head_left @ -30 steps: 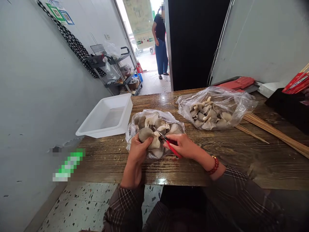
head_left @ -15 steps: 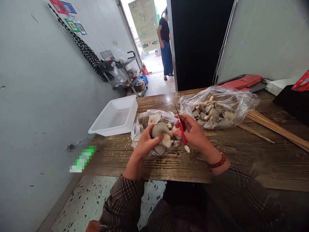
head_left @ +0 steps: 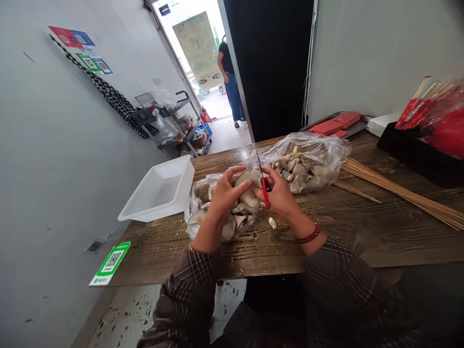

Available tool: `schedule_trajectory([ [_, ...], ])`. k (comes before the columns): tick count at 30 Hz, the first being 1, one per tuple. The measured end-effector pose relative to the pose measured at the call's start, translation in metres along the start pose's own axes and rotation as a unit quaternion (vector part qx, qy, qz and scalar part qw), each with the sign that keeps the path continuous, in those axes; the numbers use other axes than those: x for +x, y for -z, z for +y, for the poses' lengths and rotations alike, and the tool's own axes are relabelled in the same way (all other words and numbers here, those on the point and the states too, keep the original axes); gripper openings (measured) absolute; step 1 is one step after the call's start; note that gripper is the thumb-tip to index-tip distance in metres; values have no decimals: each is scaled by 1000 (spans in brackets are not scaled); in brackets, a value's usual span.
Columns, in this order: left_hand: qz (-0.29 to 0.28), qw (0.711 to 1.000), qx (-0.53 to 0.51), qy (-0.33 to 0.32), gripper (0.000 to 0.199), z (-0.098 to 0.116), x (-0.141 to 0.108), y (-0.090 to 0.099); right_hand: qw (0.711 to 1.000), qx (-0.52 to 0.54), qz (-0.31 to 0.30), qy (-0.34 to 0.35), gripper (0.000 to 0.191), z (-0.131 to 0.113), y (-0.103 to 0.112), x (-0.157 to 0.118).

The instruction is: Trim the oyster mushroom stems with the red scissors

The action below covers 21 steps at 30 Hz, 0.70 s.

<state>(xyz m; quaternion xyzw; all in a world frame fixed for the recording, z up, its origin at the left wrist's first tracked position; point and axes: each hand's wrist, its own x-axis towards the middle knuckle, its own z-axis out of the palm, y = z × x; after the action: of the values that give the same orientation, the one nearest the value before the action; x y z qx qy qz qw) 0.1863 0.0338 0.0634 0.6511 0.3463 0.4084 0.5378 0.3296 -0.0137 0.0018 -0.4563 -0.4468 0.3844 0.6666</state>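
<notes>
My left hand [head_left: 229, 191] is closed on a grey-capped oyster mushroom [head_left: 250, 195], thumb across its cap. A small red-handled knife [head_left: 266, 193] is gripped in my right hand [head_left: 280, 195], its thin blade pointing up and away from me. My right fingertips also touch the mushroom's right side. Beneath both hands lies an opened clear plastic bag [head_left: 190, 207] of oyster mushrooms. One pale mushroom scrap [head_left: 272, 223] rests on the wooden table [head_left: 290, 246] by my right wrist. A second clear bag of oyster mushrooms [head_left: 299, 171] is beyond my right hand.
A white plastic tub [head_left: 126, 211] stands at the left. Bamboo skewers [head_left: 398, 191] lie at the right, near a black box [head_left: 402, 150] with red packets. Red items lie on a dark tray [head_left: 362, 126] behind. A person [head_left: 232, 82] stands in the doorway beside a cart [head_left: 177, 123].
My right hand has come in against the mushroom, bringing the knife to its side. The pale scrap, earlier at the handle's lower end, now lies on the table. My view has shifted right.
</notes>
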Motion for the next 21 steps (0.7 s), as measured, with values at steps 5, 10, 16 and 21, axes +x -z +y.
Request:
schedule_trajectory([
  [5, 19, 990, -141, -3, 60, -17, 1, -19, 988, -44, 141, 45, 53, 6, 2, 7],
  [10, 38, 979, -194, 46, 46, -35, -7, -30, 967, -139, 175, 123, 53, 5, 0, -1],
  [16, 109, 974, -195, 33, 32, -45, -10, -34, 963, -188, 131, 143, 60, 7, -5, -9],
  [21, 126, 986, -110, 2, 18, -46, -12, -34, 975, -152, 128, 94, 56, 14, -7, -7],
])
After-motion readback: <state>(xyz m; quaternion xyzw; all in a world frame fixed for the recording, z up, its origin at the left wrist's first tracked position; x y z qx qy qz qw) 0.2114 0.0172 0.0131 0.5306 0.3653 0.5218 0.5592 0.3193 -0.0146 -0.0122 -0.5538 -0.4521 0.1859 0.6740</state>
